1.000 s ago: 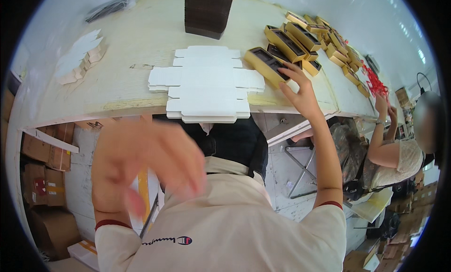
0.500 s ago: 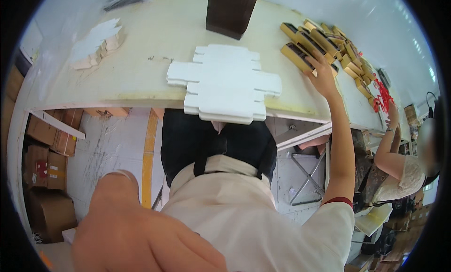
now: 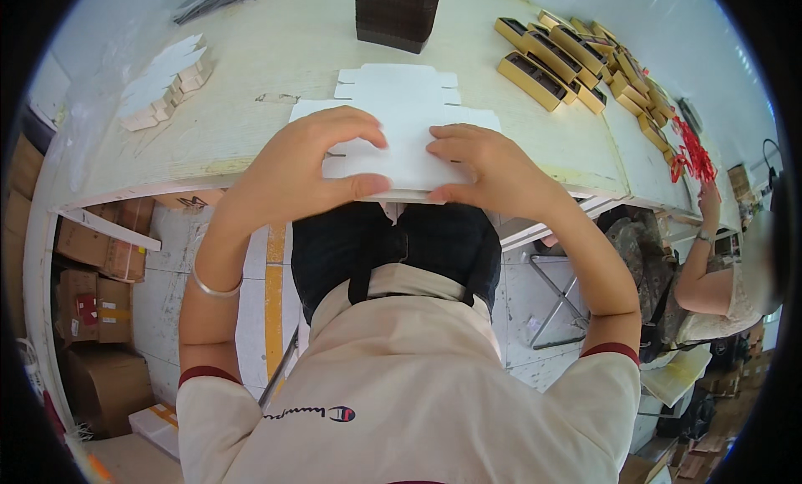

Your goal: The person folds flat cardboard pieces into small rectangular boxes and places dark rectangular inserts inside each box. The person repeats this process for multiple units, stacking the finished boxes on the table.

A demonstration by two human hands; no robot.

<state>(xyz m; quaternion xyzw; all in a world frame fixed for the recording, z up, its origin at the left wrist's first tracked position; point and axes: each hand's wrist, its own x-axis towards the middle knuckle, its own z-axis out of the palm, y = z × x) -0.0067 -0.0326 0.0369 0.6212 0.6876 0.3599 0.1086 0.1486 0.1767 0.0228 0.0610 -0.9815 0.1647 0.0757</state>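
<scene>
A stack of flat white cardboard box blanks (image 3: 401,91), cut with tabs and slots, lies at the table's near edge in front of me. Over its left side curves my left hand (image 3: 330,154), with thumb and fingers apart and a bangle on the wrist. My right hand (image 3: 480,162) mirrors it on the right side, fingers likewise spread from the thumb, the thumb by the near edge. Both seem to rest on the top blank, though their palms hide the contact. Right of the stack sit several gold boxes with dark insides (image 3: 532,81).
A dark brown block-like stack (image 3: 396,20) stands beyond the blanks. Smaller white cut pieces (image 3: 163,83) lie at the left. Red ribbons (image 3: 692,154) are by a co-worker's hand (image 3: 710,204) at far right. Cardboard boxes (image 3: 92,309) sit under the table, a folding stool (image 3: 560,300) beside me.
My right hand has left the gold boxes and come to the white blanks. My left hand, earlier raised close to the camera, is now down on the blanks too. The view has shifted slightly.
</scene>
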